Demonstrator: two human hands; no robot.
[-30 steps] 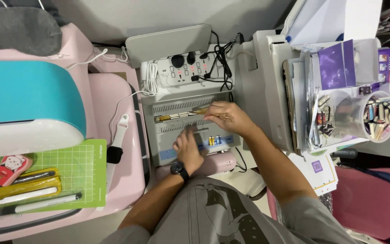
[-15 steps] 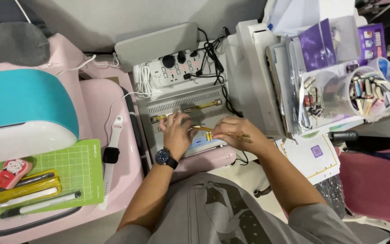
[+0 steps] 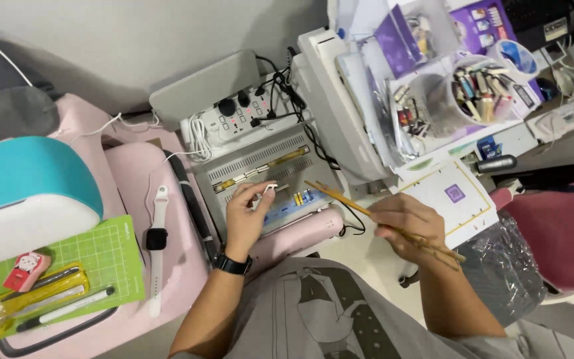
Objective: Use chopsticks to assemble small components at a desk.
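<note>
- The left hand pinches a small white piece over the grey tray.
- The right hand, right of the tray, grips long gold sticks.
- It looks like picking parts; next needs careful placing.

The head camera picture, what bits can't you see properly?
- Small white piece pinched by the left hand: too small to identify.
- Thin brown sticks in the right hand: middle hidden by fingers.
- Yellow tool: cut off by the left edge.
</note>
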